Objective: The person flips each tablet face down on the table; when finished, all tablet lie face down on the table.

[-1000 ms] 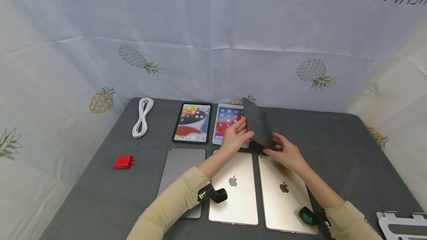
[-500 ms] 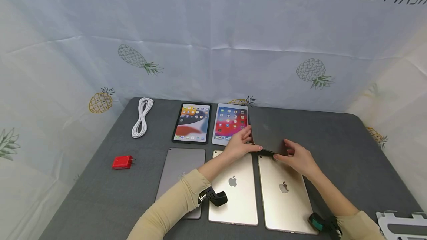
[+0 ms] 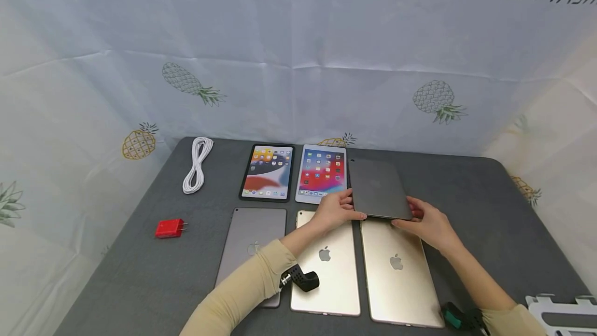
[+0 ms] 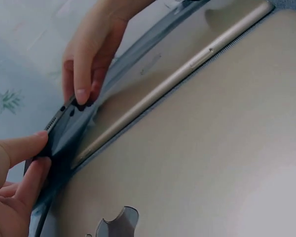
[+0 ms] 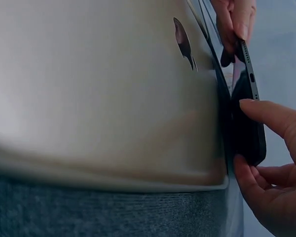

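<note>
A person's left hand [image 3: 333,210] and right hand [image 3: 431,226] pinch a dark tablet [image 3: 379,186] by its near corners, fingers [image 5: 249,183] parted only by its thickness, near the tabletop's [image 3: 121,284] far edge. A sleeve [image 3: 247,285] partly hides a gray tablet [image 3: 256,228]; a white frame [image 3: 541,307], right edge, is cut off.

Tablet [image 3: 379,188] is between my left hand [image 3: 333,210] and right hand [image 3: 428,223], right of face-up iPad [image 3: 322,171], behind rightmost face-down iPad [image 3: 397,279].

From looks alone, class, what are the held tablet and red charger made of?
Held tablet: probably a metal shell, matte, given its dull, even grey back. Red charger: likely smooth plastic, from its uniform colour; prongs silvery, so probably metal.
</note>
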`<state>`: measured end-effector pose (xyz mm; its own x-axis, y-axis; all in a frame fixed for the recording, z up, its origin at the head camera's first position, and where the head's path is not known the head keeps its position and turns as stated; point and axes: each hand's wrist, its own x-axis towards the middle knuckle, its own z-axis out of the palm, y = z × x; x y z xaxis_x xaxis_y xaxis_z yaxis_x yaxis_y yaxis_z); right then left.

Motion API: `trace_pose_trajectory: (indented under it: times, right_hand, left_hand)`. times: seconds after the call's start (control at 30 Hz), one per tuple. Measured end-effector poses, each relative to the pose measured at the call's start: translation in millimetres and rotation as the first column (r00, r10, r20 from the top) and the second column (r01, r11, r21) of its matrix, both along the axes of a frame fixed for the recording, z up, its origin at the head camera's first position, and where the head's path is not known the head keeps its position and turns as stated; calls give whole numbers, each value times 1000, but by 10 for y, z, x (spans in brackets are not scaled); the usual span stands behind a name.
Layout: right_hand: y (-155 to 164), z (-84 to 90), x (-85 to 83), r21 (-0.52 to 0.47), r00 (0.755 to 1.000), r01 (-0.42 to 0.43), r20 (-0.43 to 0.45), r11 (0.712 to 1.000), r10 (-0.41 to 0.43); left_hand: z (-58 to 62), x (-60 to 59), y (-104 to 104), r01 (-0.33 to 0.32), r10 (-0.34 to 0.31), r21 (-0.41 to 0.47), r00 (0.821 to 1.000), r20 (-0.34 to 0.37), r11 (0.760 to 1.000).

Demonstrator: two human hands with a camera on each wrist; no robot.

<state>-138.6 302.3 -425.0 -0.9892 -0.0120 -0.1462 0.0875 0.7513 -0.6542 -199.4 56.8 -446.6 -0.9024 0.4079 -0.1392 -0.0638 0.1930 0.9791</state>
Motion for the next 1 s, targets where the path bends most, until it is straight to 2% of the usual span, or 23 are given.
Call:
trace_pose_trajectory:
  times: [0.23, 0.43, 0.57, 0.8, 1.0]
  right_hand:
    - [58, -22, -5, 13, 1000, 2, -20, 1000, -2]
    - [125, -88, -89, 45, 999, 3, -46, 999, -1]
    - [170, -111, -162, 66, 998, 7, -62, 998, -3]
    - [206, -150, -254, 74, 998, 1, -55, 997, 3]
    - [200, -158, -284, 86, 998, 3, -68, 996, 3]
  left_hand:
    - [-16, -4, 23, -30, 11, -156, 992, -126, 987]
    - [-22, -21, 67, -65, -14, -290, 965, -263, 955]
    - [-62, -55, 115, -89, -18, -317, 947, -322, 944]
    - [-78, -87, 148, -80, -31, -325, 946, -323, 942]
    - [-63, -125, 159, -66, -87, -399, 931, -354, 914]
